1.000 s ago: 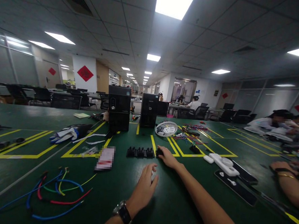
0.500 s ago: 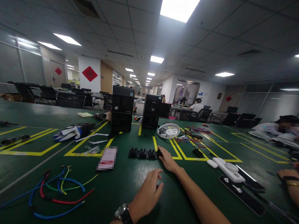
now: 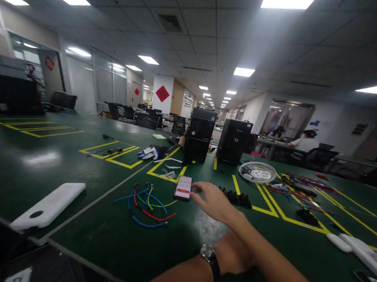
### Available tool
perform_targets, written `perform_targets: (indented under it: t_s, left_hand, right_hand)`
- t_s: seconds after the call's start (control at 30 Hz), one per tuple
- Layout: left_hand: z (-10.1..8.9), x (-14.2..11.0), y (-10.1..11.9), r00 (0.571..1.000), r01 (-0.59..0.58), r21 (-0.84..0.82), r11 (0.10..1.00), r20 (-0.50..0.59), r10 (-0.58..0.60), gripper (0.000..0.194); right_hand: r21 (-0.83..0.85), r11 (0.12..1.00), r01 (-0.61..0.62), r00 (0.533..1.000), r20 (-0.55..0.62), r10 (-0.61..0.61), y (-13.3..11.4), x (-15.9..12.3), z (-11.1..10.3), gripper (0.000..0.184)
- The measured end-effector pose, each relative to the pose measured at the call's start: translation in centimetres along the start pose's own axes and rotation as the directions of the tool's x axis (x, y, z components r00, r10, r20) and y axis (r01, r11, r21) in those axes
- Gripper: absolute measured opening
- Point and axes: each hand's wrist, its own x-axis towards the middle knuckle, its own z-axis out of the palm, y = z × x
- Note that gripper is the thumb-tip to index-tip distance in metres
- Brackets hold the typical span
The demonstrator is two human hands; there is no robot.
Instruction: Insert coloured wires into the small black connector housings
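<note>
My right hand (image 3: 211, 200) reaches out to the left over the green table (image 3: 106, 234), fingers stretched and apart, holding nothing. Its fingertips are just right of a phone with a red and white screen (image 3: 183, 187). A row of small black connectors (image 3: 237, 198) lies right behind the hand. My left hand (image 3: 232, 255), with a watch on the wrist, rests on the table under my right forearm, and its fingers are hidden. A bundle of loose blue, red, green and yellow wires (image 3: 147, 202) lies left of the phone.
Two black computer towers (image 3: 200, 135) (image 3: 235, 142) stand behind, with a white fan grille (image 3: 257, 172) and coloured cables (image 3: 301, 184) to the right. A glove (image 3: 148, 153) lies farther back, a white flat case (image 3: 48, 204) at near left, a white power strip (image 3: 360, 250) at right. People sit far behind.
The view has swung left. My right hand left the black connectors and moved left toward the phone, crossing over my left hand, which stayed on the table.
</note>
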Motion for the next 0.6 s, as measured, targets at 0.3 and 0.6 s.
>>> perform_targets:
  t_s: [0.3,0.6]
  left_hand:
    - [-0.5,-0.1,-0.4,0.999,0.047,-0.006,0.999,-0.027,-0.047,0.030]
    - [0.8,0.5,-1.0,1.000,-0.019,0.022,1.000,0.014,0.019,0.028]
  right_hand:
    - [-0.147,0.982,-0.115,0.948,0.278,0.152,-11.2,10.0,13.3,0.059]
    - [-0.030,0.982,0.187,0.938,0.301,-0.170,-8.8,6.0,11.6,0.032]
